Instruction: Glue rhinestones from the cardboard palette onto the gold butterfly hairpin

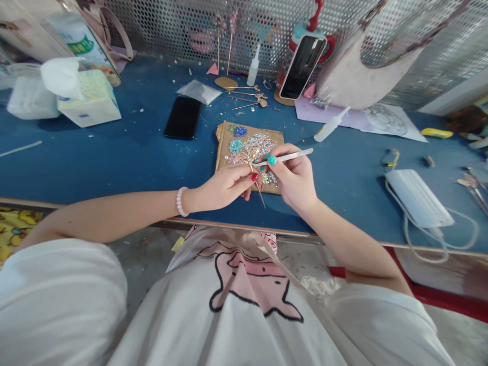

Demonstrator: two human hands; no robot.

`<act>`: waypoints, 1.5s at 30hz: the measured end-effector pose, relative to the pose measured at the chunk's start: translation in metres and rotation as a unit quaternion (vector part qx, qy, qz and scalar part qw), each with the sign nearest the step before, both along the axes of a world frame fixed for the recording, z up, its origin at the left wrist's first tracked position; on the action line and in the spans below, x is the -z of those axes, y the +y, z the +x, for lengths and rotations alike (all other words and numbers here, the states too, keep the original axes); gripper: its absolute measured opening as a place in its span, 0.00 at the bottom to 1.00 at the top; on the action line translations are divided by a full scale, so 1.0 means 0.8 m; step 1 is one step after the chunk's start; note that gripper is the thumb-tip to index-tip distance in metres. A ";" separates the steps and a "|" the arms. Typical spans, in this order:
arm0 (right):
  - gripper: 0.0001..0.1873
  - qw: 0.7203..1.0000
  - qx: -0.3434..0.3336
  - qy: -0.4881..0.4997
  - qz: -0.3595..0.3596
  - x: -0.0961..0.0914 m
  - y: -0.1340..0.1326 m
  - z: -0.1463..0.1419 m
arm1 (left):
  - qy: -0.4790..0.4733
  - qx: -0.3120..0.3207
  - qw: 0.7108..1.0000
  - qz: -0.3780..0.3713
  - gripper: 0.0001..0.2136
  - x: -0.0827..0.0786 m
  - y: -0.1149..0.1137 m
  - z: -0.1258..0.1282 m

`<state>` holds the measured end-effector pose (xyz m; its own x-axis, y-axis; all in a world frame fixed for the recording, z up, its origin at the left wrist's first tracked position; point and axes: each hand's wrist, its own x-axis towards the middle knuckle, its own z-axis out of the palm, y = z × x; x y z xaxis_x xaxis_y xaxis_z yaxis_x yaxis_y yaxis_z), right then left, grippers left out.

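My left hand (224, 187) pinches a thin gold hairpin (254, 168) whose ornate head sits over a brown cardboard piece (224, 147). Small heaps of coloured rhinestones (236, 146) lie on that cardboard. My right hand (293, 178) is closed on a white stick tool (293, 156), whose tip meets the hairpin's head. Both hands hover just above the blue table (125, 162), close together near its front edge.
A black phone (183, 117) lies left of the cardboard, and a second phone (302, 66) leans on a stand at the back. Tissue box (89, 99) at left, glue bottles (331, 125), more gold hairpins (247, 96), a face mask (417, 198) at right, perforated metal screen behind.
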<state>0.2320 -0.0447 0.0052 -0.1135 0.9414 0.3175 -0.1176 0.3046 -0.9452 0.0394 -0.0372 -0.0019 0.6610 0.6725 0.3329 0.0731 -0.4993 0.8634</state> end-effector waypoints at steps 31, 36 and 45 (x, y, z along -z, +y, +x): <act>0.07 0.996 -0.043 0.051 0.054 0.008 0.006 0.002 | 0.005 -0.012 0.998 0.053 0.14 0.001 0.001 -0.001; 0.09 0.997 -0.037 0.046 0.050 0.008 0.005 0.002 | 0.003 -0.013 0.998 0.057 0.15 -0.001 0.001 -0.001; 0.08 0.997 -0.036 0.038 0.056 0.009 0.006 0.003 | 0.005 -0.015 0.998 0.059 0.14 -0.001 0.000 -0.001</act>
